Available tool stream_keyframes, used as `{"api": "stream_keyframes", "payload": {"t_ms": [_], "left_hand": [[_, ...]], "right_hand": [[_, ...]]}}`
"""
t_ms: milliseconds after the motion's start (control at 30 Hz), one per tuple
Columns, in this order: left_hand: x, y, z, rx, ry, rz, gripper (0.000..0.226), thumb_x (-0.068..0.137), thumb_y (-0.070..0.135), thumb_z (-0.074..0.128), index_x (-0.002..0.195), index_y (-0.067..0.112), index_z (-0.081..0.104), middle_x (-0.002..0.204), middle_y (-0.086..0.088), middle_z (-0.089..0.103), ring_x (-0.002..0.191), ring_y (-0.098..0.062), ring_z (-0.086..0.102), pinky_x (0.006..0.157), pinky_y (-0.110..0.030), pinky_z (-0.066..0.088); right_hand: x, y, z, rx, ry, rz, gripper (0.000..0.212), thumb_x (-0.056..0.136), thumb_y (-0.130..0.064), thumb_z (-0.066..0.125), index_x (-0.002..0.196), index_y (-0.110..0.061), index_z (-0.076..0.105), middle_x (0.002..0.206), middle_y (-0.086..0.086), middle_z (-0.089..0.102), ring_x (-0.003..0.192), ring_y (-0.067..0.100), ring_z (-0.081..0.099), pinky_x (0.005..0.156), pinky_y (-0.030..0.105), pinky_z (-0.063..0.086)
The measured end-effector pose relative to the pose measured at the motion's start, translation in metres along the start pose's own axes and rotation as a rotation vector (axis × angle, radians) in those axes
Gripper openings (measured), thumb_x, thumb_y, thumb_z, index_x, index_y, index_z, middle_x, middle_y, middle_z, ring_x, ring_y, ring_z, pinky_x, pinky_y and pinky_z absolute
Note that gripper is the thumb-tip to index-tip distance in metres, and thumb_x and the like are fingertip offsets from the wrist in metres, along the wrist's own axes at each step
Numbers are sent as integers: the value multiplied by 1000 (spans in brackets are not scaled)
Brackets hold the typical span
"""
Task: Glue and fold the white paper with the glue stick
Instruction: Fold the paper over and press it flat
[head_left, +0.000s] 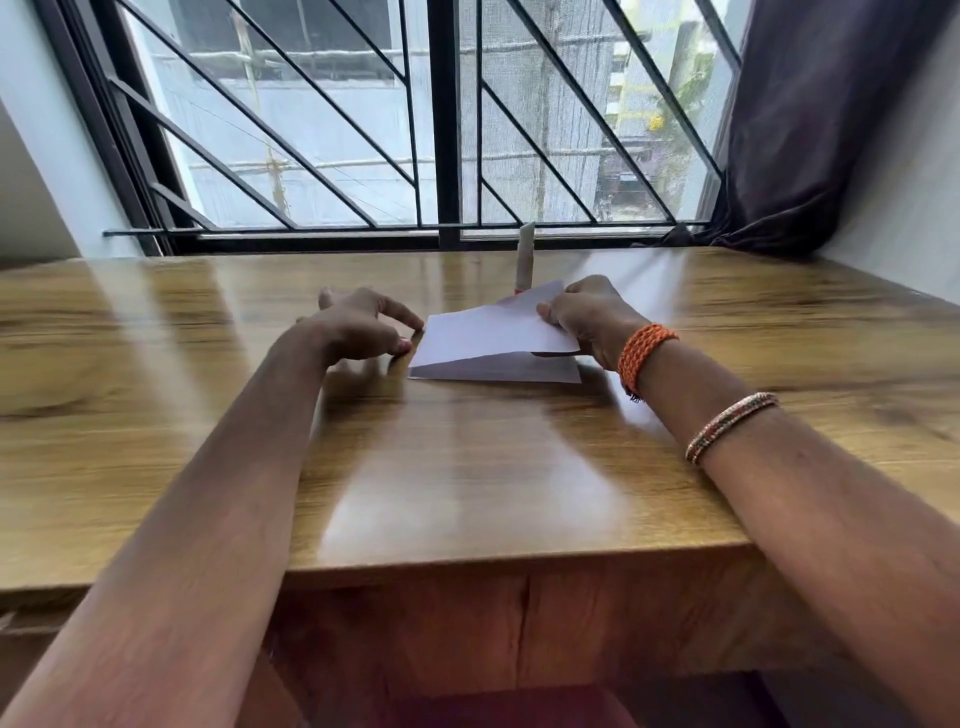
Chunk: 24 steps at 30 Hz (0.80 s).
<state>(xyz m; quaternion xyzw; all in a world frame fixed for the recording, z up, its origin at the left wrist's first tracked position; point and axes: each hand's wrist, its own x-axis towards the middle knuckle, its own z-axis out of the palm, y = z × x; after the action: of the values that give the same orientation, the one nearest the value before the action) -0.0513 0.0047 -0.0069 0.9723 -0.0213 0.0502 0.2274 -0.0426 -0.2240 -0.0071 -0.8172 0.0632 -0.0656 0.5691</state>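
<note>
Two hands work on our worktop: our right hand pinches the raised flap of the half-folded white paper, our left hand spreads beside it, and the glue stick stands behind.

No text, label, brand, number or sign is reading legibly anywhere in this view. The glue stick is standing upright on the table behind the white paper; its body is showing pale with a red band at the base, but the view is blurring it and no print is resolving. The paper is showing blank faces only. The buildings beyond the window are appearing hazy through the mesh, with no signage making itself out.
</note>
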Motion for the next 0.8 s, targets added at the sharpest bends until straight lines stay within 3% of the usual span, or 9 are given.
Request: {"api": "stream_keyframes", "payload": {"t_ms": [100,233,333,467,600,800], "left_hand": [[-2,3,-1,22,26,5,34,84,22,65,112,42,64,155,-13,21,143,-34,-2,116,-48,2],[-3,4,-2,2,28,5,35,85,21,64,115,38,64,156,-14,19,144,-32,-2,117,-45,-1],[-2,2,-1,-17,11,-7,36,85,20,64,116,38,63,150,-19,29,142,-33,0,117,-44,2],[-3,3,-1,-16,14,-12,28,83,24,65,98,48,67,151,-20,25,143,-34,-5,116,-52,-3],[-5,5,-1,-21,32,16,33,84,21,64,98,51,62,155,-17,21,144,-32,-14,114,-55,-6],[-3,3,0,11,5,-6,33,82,22,65,97,52,62,153,-26,19,144,-31,-16,115,-54,-7]], "right_hand": [[3,2,0,-10,0,-5,14,83,-5,65,72,-5,57,102,22,67,96,33,66,90,48,55],[3,2,0,-11,-6,-9,13,84,-6,65,73,-5,58,103,22,67,98,33,66,91,49,54],[3,3,0,-23,-8,-18,9,85,-6,63,83,2,59,107,24,67,99,34,66,92,50,53],[3,3,0,-45,-11,-23,6,84,-6,63,82,-1,61,106,24,67,98,35,66,90,51,54],[2,3,1,-89,-2,-38,16,86,-9,62,95,4,63,107,21,67,99,32,65,93,47,53],[-2,3,2,-139,5,-82,30,86,-12,61,107,9,63,107,25,68,98,36,67,87,52,55]]}}
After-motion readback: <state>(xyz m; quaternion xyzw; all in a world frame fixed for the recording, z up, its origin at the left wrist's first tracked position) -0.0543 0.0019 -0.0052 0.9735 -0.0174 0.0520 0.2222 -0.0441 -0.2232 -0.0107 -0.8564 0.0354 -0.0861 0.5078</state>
